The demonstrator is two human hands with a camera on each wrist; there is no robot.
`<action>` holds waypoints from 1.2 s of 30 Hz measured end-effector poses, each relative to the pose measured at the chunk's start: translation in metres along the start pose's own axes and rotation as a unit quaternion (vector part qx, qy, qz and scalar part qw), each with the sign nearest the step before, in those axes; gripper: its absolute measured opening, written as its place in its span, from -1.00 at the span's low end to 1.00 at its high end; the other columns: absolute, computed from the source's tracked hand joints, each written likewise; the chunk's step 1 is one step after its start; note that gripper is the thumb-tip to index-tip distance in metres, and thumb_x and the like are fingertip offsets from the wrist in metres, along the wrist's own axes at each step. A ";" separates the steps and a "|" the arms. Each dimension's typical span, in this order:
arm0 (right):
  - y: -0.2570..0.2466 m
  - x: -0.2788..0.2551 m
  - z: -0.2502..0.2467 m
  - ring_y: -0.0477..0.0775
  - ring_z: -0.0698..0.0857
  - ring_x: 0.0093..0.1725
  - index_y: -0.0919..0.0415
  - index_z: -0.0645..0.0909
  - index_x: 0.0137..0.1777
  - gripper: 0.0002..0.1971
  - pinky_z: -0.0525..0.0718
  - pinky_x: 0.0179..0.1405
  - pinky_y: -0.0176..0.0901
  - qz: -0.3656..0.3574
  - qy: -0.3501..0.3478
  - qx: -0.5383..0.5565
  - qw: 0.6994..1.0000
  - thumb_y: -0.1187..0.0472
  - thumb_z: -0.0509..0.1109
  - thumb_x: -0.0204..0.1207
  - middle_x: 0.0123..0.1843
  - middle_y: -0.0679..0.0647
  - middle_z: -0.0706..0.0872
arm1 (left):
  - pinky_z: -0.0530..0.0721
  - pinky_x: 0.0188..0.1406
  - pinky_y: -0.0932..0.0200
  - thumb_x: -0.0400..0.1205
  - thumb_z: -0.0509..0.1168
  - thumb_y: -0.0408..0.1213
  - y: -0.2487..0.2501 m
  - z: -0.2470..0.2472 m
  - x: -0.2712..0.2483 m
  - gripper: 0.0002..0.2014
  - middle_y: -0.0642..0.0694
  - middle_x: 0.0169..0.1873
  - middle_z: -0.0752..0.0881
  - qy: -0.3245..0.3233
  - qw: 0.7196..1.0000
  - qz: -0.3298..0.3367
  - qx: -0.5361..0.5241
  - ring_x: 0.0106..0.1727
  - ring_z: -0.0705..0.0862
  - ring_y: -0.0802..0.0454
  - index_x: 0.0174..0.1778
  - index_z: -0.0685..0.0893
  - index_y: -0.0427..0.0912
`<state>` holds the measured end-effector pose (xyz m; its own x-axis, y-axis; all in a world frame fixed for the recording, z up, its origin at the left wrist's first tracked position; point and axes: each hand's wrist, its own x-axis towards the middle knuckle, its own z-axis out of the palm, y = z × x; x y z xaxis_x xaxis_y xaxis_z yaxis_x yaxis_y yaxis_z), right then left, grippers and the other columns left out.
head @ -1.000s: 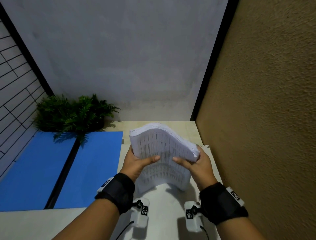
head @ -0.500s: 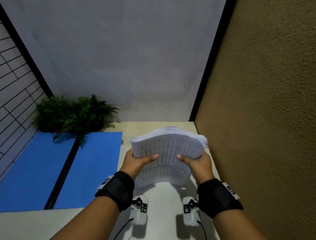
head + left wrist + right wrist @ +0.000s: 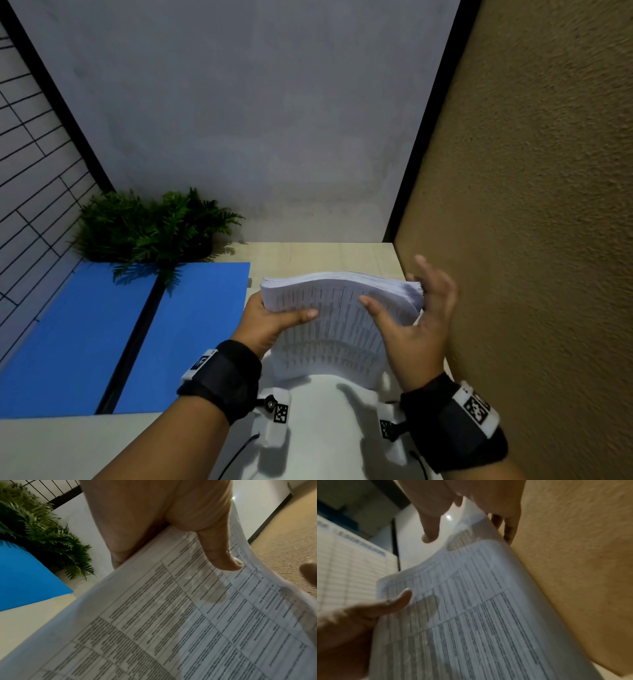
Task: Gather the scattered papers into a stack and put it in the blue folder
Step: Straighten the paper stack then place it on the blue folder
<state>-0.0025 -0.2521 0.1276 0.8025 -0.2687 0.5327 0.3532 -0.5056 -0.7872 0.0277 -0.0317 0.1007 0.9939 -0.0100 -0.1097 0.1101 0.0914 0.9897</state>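
At 9 o'clock in the head view we see a tiled wall with black grid lines, then a fern plant at about 10 o'clock, its fronds overhanging the blue folder, which lies open flat on the table, two blue panels split by a dark spine running from near-left to far-right

Toward centre we see the left hand gripping the paper stack at its left edge, thumb curled over the printed front sheet, fingers hidden behind; the left wrist view shows the thumb pressed flat on the printed table rows. The stack stands on its lower edge on a white sheet on the table, held just right of the folder, apart from it. Its long axis runs roughly near-to-far, rising toward 12 o'clock, with the top edge bowed over and the printed face toward us; the top edge spans from 9 to 3 o'clock

At 3 o'clock of the stack is the right hand, fingers spread and loose, blurred; thumb hovers over the front sheet, fingers near the right edge of the pages, and we cannot tell if they touch. Further right, a brown textured wall
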 end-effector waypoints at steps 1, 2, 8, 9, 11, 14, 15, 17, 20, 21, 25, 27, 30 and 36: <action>-0.002 -0.001 0.002 -0.52 0.35 0.31 -0.14 0.49 0.40 -0.36 0.50 0.12 -0.59 -0.020 -0.021 -0.018 0.999 -0.12 0.59 0.32 0.45 -0.10 0.32 | 0.75 0.00 0.04 0.09 0.66 -0.08 -0.001 0.000 -0.001 -0.36 -0.13 0.01 0.83 0.001 1.000 -0.001 -0.001 0.12 0.76 -0.09 0.11 0.77 -0.11; -0.004 -0.001 0.004 -0.54 0.34 0.29 -0.15 0.55 0.33 -0.49 0.46 0.10 -0.57 -0.003 -0.037 -0.017 0.999 -0.19 0.51 0.39 0.42 -0.15 0.30 | 0.74 -0.03 0.07 0.09 0.67 -0.10 -0.001 0.001 -0.001 -0.39 -0.13 0.01 0.84 0.003 1.000 -0.004 -0.001 0.11 0.76 -0.09 0.10 0.78 -0.11; 0.002 0.000 0.014 -0.55 0.41 0.20 -0.12 0.58 0.09 -0.69 0.50 0.02 -0.51 0.001 -0.057 -0.015 0.998 -0.26 0.25 0.50 0.22 -0.12 0.36 | 0.74 -0.03 0.07 0.12 0.68 -0.20 -0.008 0.002 -0.006 -0.45 -0.11 -0.01 0.85 0.024 0.999 -0.028 -0.017 0.10 0.77 -0.08 0.05 0.79 -0.10; 0.005 0.003 0.015 -0.45 0.46 0.17 -0.12 0.57 0.06 -0.71 0.59 0.02 -0.39 0.011 -0.042 -0.007 0.999 -0.25 0.23 0.51 0.18 -0.09 0.38 | 0.74 -0.02 0.06 0.14 0.67 -0.21 -0.008 0.001 -0.006 -0.48 -0.11 -0.02 0.85 0.024 0.999 -0.033 -0.015 0.10 0.77 -0.09 0.04 0.79 -0.11; 0.008 0.009 0.015 -0.28 0.53 0.09 -0.09 0.53 0.08 -0.68 0.72 0.07 -0.04 0.064 -0.010 0.021 0.998 -0.26 0.21 0.51 0.09 -0.14 0.42 | 0.74 0.02 0.04 0.24 0.66 -0.30 -0.009 0.002 -0.006 -0.54 -0.13 -0.02 0.85 0.016 0.999 -0.041 -0.005 0.11 0.76 -0.11 0.06 0.79 -0.16; 0.011 0.009 0.014 0.01 0.63 0.18 -0.10 0.41 0.31 -0.54 0.71 0.13 0.10 0.082 -0.022 0.092 0.992 -0.26 0.32 0.49 0.14 -0.25 0.50 | 0.72 0.16 -0.08 0.36 0.61 -0.35 -0.011 0.004 -0.005 -0.57 -0.18 0.04 0.83 0.029 0.998 -0.056 -0.018 0.16 0.75 -0.15 0.16 0.76 -0.23; 0.013 0.007 0.013 0.09 0.66 0.22 -0.10 0.36 0.38 -0.48 0.72 0.14 0.10 0.101 -0.020 0.123 0.987 -0.22 0.39 0.49 0.18 -0.21 0.54 | 0.71 0.19 -0.12 0.38 0.59 -0.36 -0.011 0.004 -0.005 -0.58 -0.19 0.05 0.83 0.033 0.997 -0.062 -0.031 0.17 0.75 -0.17 0.17 0.75 -0.24; 0.022 0.005 0.012 0.14 0.70 0.28 -0.03 0.36 0.42 -0.41 0.74 0.19 0.11 0.200 -0.026 0.181 0.963 -0.07 0.52 0.46 0.23 -0.08 0.63 | 0.69 0.22 -0.16 0.42 0.55 -0.39 -0.011 0.005 -0.004 -0.63 -0.21 0.05 0.83 0.038 0.995 -0.074 -0.051 0.17 0.75 -0.19 0.16 0.75 -0.24; 0.045 0.003 0.012 0.21 0.74 0.24 0.18 0.62 0.25 -0.45 0.76 0.18 0.11 0.360 -0.147 0.180 0.904 0.21 0.71 0.25 0.15 0.13 0.78 | 0.69 0.19 -0.12 0.45 0.51 -0.45 -0.008 0.006 -0.005 -0.72 -0.18 0.00 0.83 0.031 0.995 -0.080 -0.056 0.16 0.75 -0.19 0.08 0.76 -0.19; 0.050 0.002 0.011 0.27 0.74 0.25 0.21 0.68 0.18 -0.47 0.75 0.22 0.18 0.382 -0.178 0.174 0.890 0.27 0.72 0.19 0.14 0.20 0.80 | 0.70 0.17 -0.10 0.46 0.49 -0.45 -0.007 0.006 -0.005 -0.73 -0.16 -0.02 0.84 0.023 0.995 -0.080 -0.053 0.16 0.75 -0.20 0.06 0.76 -0.18; 0.046 0.017 0.008 0.31 0.78 0.16 0.20 0.74 -0.01 -0.75 0.76 0.20 0.24 0.333 -0.177 0.139 0.916 0.47 0.58 0.36 0.05 0.25 0.83 | 0.77 0.09 0.00 0.41 0.53 -0.50 0.003 -0.004 0.000 -0.64 -0.12 0.01 0.83 0.053 0.998 -0.028 -0.018 0.14 0.77 -0.13 0.10 0.73 -0.18; 0.035 0.029 0.005 0.31 0.79 0.07 0.18 0.75 -0.13 -0.85 0.78 0.11 0.24 0.280 -0.186 0.078 0.939 0.43 0.55 0.40 -0.07 0.23 0.83 | 0.78 -0.05 0.22 0.34 0.56 -0.57 0.014 -0.013 0.005 -0.53 -0.06 -0.01 0.76 0.106 0.993 0.048 0.013 0.02 0.74 0.03 0.09 0.65 -0.10; 0.012 0.041 0.000 0.22 0.78 -0.10 0.18 0.77 -0.15 -0.97 0.75 -0.07 0.14 0.147 -0.230 -0.048 0.961 0.29 0.54 0.44 -0.21 0.16 0.82 | 0.69 -0.08 0.35 0.30 0.60 -0.53 0.036 -0.022 0.007 -0.44 0.00 -0.11 0.66 0.115 0.972 0.146 0.146 -0.06 0.65 0.20 0.12 0.63 0.03; -0.013 0.047 0.009 0.12 0.74 -0.17 0.07 0.73 -0.19 -0.97 0.70 -0.17 0.07 -0.016 -0.290 -0.179 0.940 0.16 0.51 0.43 -0.26 0.03 0.80 | 0.63 -0.14 0.10 0.37 0.54 -0.30 0.034 -0.001 0.004 -0.89 0.00 -0.34 0.79 0.031 0.972 0.093 0.212 -0.21 0.69 0.06 -0.21 0.81 -0.11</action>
<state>0.0352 -0.2507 0.1599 0.9578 0.1919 0.2139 0.2814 -0.7769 -0.5633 0.0350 -0.0277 0.1336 0.9961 0.0290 0.0834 -0.0690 -0.3336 0.9402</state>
